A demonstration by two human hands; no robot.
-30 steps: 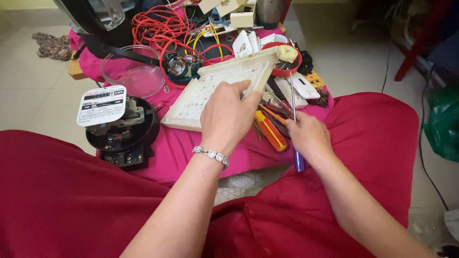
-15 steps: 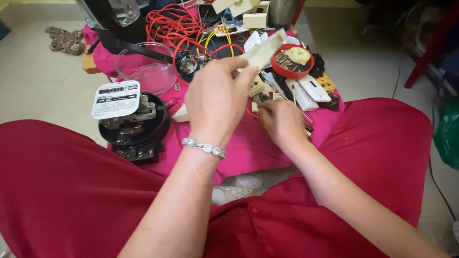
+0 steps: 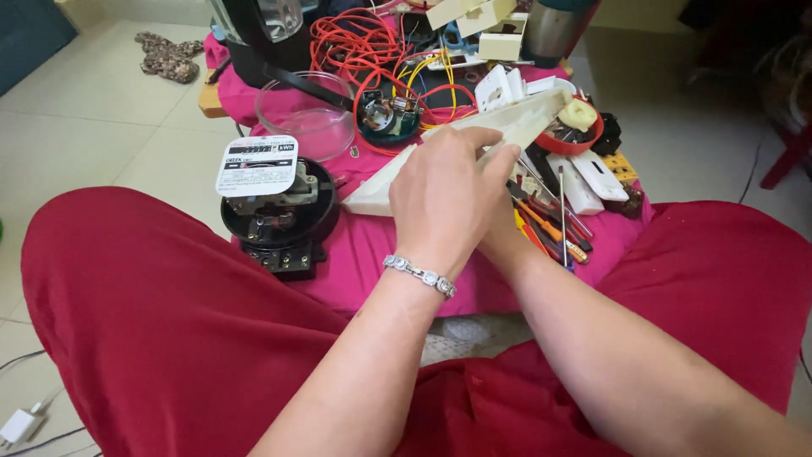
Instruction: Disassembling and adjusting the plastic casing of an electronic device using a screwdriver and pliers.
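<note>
Since the earlier frames we have lifted the cream plastic panel (image 3: pixel 516 123) off the pink cloth (image 3: pixel 372 245) and tipped it up, so it now shows edge-on as a long tilted wedge running from lower left to upper right. Our left hand (image 3: pixel 444 199) has come across in front of it, fingers curled over its upper edge and closed on it, a silver bracelet (image 3: pixel 420 275) at the wrist. Our right hand sits behind the left and is almost wholly hidden; only its forearm shows, so we cannot tell whether it is gripping the panel or not.

Just to the right of the panel, beneath its raised end, a cluster of screwdrivers (image 3: pixel 550 228) with orange and red handles lies on the cloth, with white plastic switch parts (image 3: pixel 592 178) beside them and a red round lid (image 3: pixel 575 135) holding small bits just beyond. Behind the panel a tangle of red and yellow wires (image 3: pixel 372 51) spreads around a small motor-like part (image 3: pixel 385 114). To the left stands a clear plastic bowl (image 3: pixel 296 118), and nearer us a black round electricity meter (image 3: pixel 275 211) with a white face plate. Our red-clad knees (image 3: pixel 152 322) frame the scene, on a pale tiled floor (image 3: pixel 93 110)
</note>
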